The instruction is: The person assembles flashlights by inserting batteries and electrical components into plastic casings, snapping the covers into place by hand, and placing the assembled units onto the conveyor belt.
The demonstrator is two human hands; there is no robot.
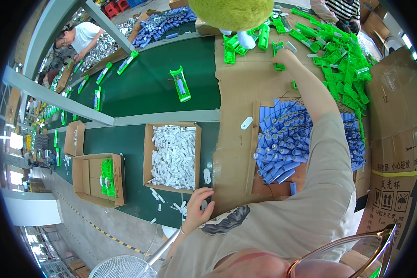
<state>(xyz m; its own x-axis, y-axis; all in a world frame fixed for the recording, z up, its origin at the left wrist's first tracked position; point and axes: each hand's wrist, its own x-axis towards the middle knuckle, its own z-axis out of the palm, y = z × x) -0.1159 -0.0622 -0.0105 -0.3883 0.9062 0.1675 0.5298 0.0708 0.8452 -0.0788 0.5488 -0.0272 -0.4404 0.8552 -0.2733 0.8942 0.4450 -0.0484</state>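
Note:
Far out on the cardboard-covered bench, my right hand (286, 57) closes over a small green plastic casing (279, 67). The fingertips are partly hidden. A white oval piece (291, 46) lies just beyond that hand. My left hand (198, 209) rests at the bench's near edge, thumb and fingers apart around a small pale piece that it does not plainly grip. Above it lies another white oval piece (206, 176). Under my right arm sits a box of blue cylindrical cells (282, 134) with dark wires. Green casings (343, 69) are heaped at the far right.
A green conveyor belt (143, 88) carries several green casings with blue cells. Beside it stand a box of small white parts (171, 157) and a carton (85, 173) with green pieces. Tall cartons (396, 97) stand right. Metal bars (167, 117) cross the line. A fuzzy green object (231, 14) hangs overhead. Co-workers sit beyond.

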